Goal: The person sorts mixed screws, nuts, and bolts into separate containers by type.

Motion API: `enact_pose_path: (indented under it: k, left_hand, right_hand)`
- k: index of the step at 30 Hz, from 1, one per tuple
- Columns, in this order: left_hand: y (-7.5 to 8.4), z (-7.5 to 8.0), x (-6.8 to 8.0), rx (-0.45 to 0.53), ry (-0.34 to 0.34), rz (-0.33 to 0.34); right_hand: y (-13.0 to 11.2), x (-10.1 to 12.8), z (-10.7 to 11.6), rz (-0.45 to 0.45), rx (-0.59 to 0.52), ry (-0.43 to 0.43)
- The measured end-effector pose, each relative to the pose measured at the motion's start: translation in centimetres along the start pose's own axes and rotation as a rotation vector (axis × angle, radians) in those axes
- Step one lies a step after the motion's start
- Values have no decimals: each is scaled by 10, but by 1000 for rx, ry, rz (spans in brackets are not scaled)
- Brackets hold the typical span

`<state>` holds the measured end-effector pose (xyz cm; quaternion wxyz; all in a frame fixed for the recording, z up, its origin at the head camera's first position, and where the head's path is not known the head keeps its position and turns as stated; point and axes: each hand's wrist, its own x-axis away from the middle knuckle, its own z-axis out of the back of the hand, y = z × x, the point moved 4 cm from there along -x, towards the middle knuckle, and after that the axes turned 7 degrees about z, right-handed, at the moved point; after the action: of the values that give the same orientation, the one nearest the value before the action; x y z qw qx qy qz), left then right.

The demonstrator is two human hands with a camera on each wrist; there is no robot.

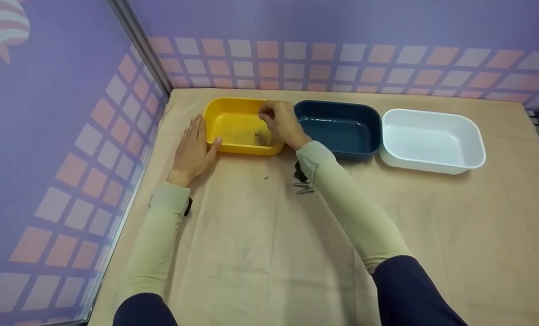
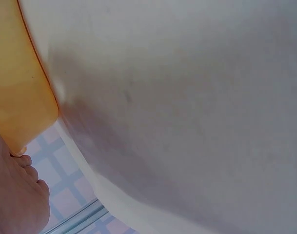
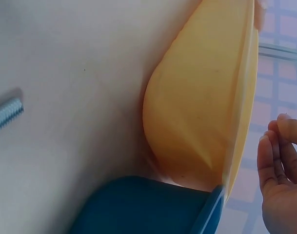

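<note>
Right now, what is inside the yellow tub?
Inside the yellow tub, a small dark heap lies near its front right corner; what it is cannot be told. The right hand hovers above and covers part of the floor there.

left hand (image 1: 193, 147) flat, right hand (image 1: 279, 121) fingers curled.

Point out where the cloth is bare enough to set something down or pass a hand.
Bare cloth spans the near half of the table, and right of the right sleeve below the white tub. It is crowded at the yellow tub, navy tub, both hands and the screws.
</note>
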<state>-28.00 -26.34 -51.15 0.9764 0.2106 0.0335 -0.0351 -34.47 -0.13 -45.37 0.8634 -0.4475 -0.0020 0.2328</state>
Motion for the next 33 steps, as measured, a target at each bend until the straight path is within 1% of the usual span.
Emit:
enact_pose_path:
  k: [7,12,17,22,27,33]
  left_hand:
    - [0,0,0,-3,-6,8]
    - [0,-1,0,1,-10,1]
    - [-1,-1,0,-2,-2,-2]
    - [-2,-1,0,-1,-1,6]
    - [-2,-1,0,-1,-9,5]
    - [0,-1,-1,3,-7,3]
  right_hand:
    - [0,1,0,14,12,-11]
    - [1,2,1,25,29,-15]
    - [1,4,1,27,55,-29]
    - [1,7,1,12,61,-56]
    - [0,12,3,21,57,-65]
    - [-5,21,5,95,60,-83]
